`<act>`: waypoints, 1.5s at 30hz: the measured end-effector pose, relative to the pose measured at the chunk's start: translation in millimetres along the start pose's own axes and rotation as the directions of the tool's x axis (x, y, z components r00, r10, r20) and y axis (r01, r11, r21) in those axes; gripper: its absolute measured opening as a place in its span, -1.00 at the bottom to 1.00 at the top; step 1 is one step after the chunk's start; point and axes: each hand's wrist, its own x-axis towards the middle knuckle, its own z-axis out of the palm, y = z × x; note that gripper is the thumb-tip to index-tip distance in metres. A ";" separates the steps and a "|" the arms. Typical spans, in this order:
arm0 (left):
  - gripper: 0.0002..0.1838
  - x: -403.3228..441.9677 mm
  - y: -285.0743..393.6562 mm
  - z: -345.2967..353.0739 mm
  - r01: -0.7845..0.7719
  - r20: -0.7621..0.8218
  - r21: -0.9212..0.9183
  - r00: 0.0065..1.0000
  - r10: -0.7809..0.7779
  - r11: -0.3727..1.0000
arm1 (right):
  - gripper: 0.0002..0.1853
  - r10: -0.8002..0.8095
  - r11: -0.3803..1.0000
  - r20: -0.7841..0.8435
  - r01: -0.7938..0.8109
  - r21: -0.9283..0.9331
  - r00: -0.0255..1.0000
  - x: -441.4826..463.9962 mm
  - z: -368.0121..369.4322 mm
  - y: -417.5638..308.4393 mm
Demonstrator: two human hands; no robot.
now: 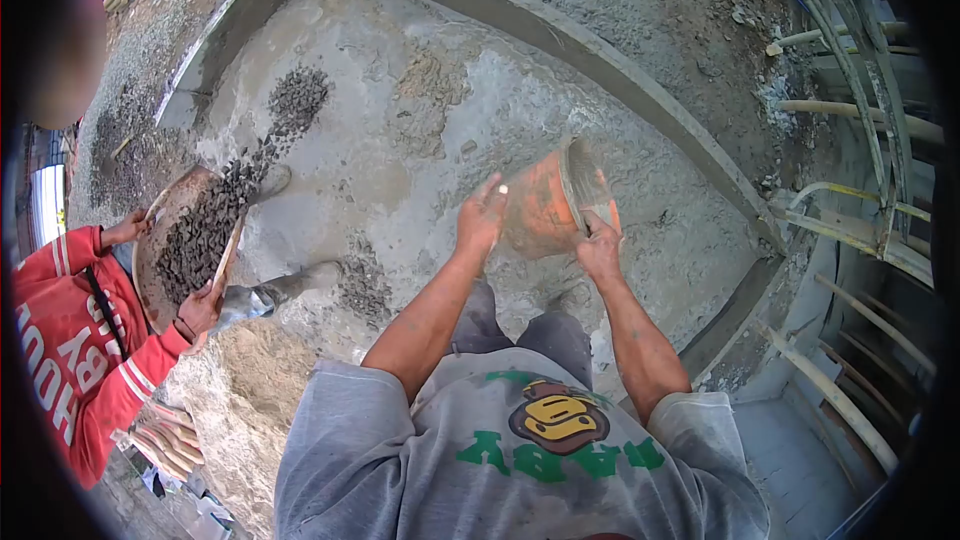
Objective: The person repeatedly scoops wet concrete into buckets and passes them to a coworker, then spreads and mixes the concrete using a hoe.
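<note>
An orange bucket [540, 208], smeared with grey cement, is tipped on its side in front of me, its mouth facing right and away. My right hand [600, 248] is closed on the bucket's rim. Beside the bucket's base is my left hand [481, 218], fingers stretched out and apart; whether it touches the bucket I cannot tell. Below them spreads wet grey cement mix [400, 180] on the ground. At the left, a co-worker in a red hooded top [110, 340] tilts a wide pan [150, 260] with both hands, and dark gravel [205, 240] slides off it.
A low concrete curb [560, 35] borders the mix at the back and right. Small gravel heaps [298, 100] lie on the mix. Wooden poles and metal bars [860, 120] stand along the right side. A sand pile [250, 380] lies at the lower left.
</note>
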 end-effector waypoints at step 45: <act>-0.27 124.7 -282.3 570.5 0.154 -0.261 -0.140 0.947 -0.186 0.978 | -0.60 0.339 0.925 0.101 -0.351 0.143 0.935 22.9 -417.9 479.4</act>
